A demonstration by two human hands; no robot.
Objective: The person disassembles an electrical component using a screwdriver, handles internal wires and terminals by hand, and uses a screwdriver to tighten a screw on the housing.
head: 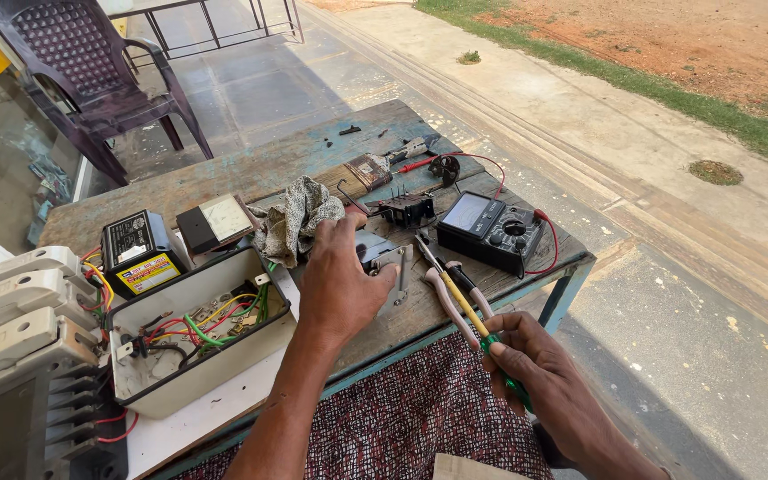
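Hidden: the left hand (341,283) lies palm-down over a small grey metal part (382,258), so only the part's right end and a bent bracket edge show past the knuckles.
Cut off: the stack of white switch housings (20,329) runs out of the left edge; both forearms leave the bottom edge.
Hard to make out: the small dark bits at the far side of the table (313,156) are too small to tell apart.
Left fingers: curled down around the grey part, thumb side tucked under; the grip itself is covered by the back of the hand.
Right hand (540,369): fingers closed around the green handle of a screwdriver (473,316), thumb pressed along it.
Screwdriver: its yellow shaft slants up and left from the fist, tip ending just beside the grey part.
Pliers (455,298): pale pink handles lying on the table edge, touching the screwdriver shaft.
Multimeter (491,233): black, right of the left hand, red lead looping behind it.
Open white box (199,333): left of the left wrist, coloured wires inside.
Rag (300,218): crumpled, just beyond the left fingers.
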